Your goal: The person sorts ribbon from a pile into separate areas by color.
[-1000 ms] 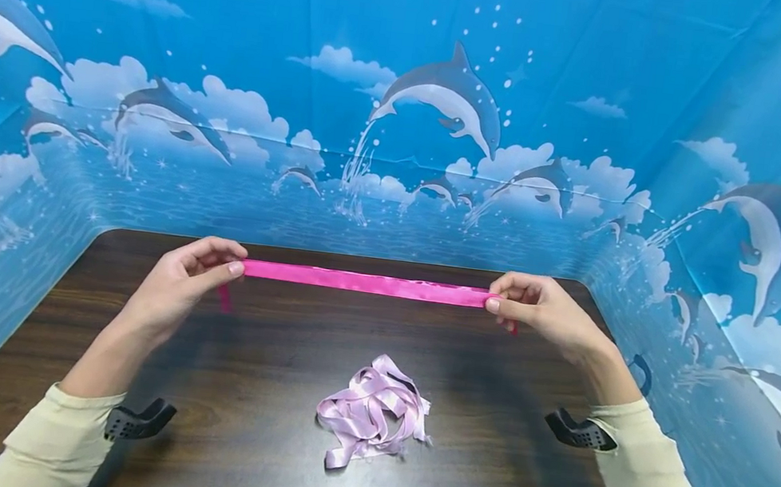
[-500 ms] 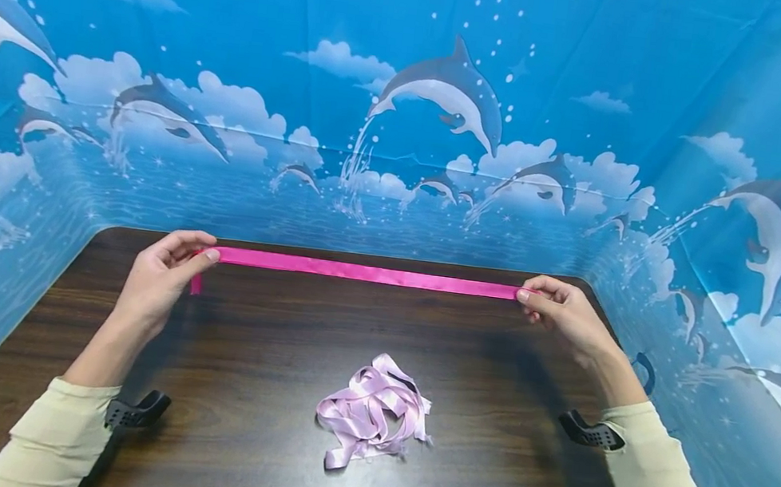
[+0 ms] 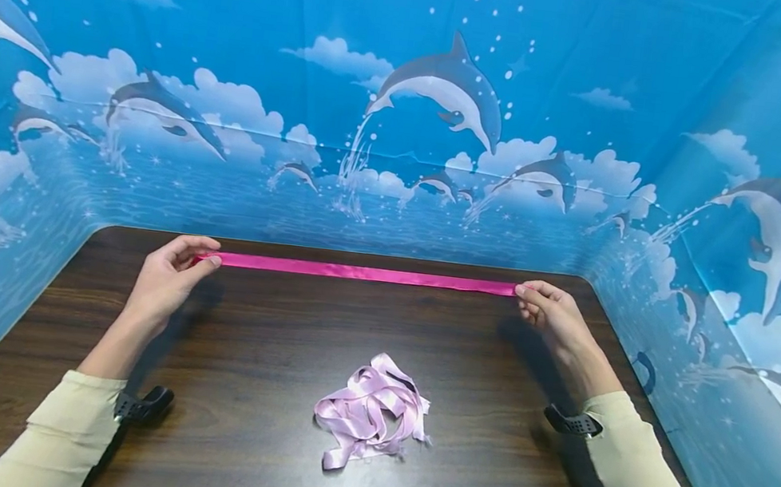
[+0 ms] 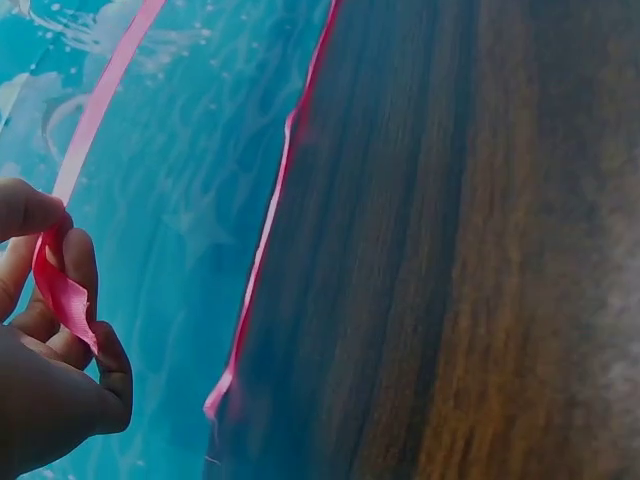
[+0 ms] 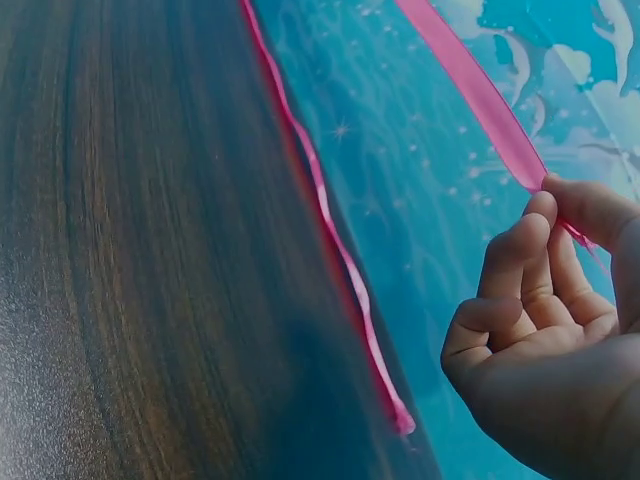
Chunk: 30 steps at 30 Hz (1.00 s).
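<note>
A bright pink satin ribbon (image 3: 358, 273) stretches straight between the two hands near the table's far edge. The left hand (image 3: 166, 274) pinches its left end between thumb and fingers. Below that pinch, in the left wrist view, a short ribbon tail (image 4: 65, 300) curls against the fingers. At the other end the right hand (image 3: 559, 319) pinches the ribbon, and a small frayed tip (image 5: 578, 236) pokes out past the thumb. Both wrist views show a second pink strip (image 4: 262, 235) lying along the table's far edge, below the held ribbon.
A tangled heap of pale pink ribbon (image 3: 353, 412) lies mid-table, nearer the person. The dark wood table (image 3: 260, 373) is walled in by a blue dolphin-print cloth (image 3: 222, 200) at the back and sides. Black wrist devices (image 3: 142, 404) sit at both cuffs.
Both hands have moved apart, so the ribbon span between them is longer. Most recently the hands have dipped slightly, and the tail hanging from the left hand no longer shows in the head view.
</note>
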{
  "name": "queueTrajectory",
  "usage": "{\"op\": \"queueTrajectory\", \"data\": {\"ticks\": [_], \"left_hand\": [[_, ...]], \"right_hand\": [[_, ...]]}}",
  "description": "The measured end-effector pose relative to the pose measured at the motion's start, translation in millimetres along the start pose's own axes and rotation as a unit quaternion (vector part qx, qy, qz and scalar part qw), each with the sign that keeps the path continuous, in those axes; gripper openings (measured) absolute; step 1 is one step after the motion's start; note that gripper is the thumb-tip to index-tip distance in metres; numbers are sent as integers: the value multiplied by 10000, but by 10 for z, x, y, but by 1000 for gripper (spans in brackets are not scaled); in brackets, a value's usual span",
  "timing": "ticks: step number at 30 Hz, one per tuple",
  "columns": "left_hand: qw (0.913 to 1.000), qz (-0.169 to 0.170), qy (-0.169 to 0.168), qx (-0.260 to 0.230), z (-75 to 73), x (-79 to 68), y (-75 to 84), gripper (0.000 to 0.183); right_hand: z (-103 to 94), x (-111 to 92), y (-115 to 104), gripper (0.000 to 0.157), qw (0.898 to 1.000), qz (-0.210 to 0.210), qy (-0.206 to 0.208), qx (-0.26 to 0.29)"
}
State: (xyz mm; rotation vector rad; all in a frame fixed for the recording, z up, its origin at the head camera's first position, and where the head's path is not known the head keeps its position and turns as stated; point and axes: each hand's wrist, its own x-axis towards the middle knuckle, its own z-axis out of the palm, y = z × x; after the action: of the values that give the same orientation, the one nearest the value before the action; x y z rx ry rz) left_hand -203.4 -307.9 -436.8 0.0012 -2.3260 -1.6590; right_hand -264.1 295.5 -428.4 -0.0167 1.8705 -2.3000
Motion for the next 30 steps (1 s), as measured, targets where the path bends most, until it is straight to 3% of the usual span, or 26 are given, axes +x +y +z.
{"op": "queueTrajectory", "data": {"ticks": [10, 17, 20, 25, 30], "left_hand": [[9959, -491, 88, 753, -88, 132, -284, 36], [9904, -886, -335, 1009, -116, 202, -391, 37], [9877, -976, -521, 1107, -115, 239, -415, 37], [9848, -923, -638, 1322, -95, 290, -435, 35], [9812, -940, -505, 1610, -84, 314, -459, 34]], "right_hand": [[-21, 121, 217, 13, 9968, -67, 525, -600], [-27, 184, 336, 28, 9841, -108, 821, -1574], [-22, 204, 367, 28, 9692, -77, 999, -2247], [4, 222, 405, 25, 9297, -224, 1282, -3446], [48, 250, 437, 26, 9053, -405, 1437, -3977]]}}
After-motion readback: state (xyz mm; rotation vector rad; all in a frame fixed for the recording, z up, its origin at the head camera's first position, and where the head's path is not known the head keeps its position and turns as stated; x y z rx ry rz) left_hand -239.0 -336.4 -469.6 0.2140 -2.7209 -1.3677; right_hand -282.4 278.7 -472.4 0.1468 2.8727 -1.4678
